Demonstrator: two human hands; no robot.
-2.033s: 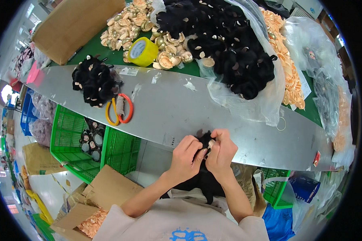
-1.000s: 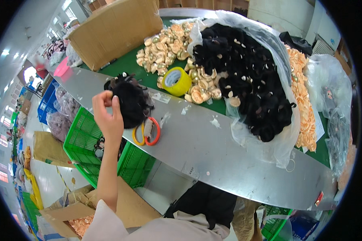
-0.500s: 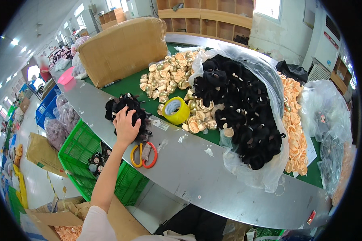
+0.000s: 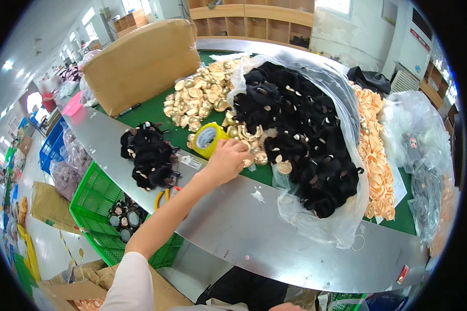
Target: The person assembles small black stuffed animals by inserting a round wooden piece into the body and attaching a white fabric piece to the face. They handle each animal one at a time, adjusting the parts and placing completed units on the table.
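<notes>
Our left hand [image 4: 227,160] has moved from the black plush pile [image 4: 149,155], left of the yellow tape roll [image 4: 213,142], to the gold shells [image 4: 250,133] at its right, curled, its grip unclear; our right hand [image 4: 286,307], barely showing well below the roll, we cannot read

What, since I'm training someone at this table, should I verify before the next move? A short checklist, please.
1. Left hand at the gold shells: ok, it is at their near edge.
2. Left hand's grip on a shell: cannot tell; the hand hides it.
3. Yellow tape roll in full view: not ok; the left hand covers part of it.
4. Yellow-and-red-handled tool uncovered: not ok; the forearm hides part of it.
5. Clear plastic bag of black plush pieces open: ok, the pieces lie exposed.
6. Right hand unoccupied: cannot tell; only a sliver shows.
</notes>
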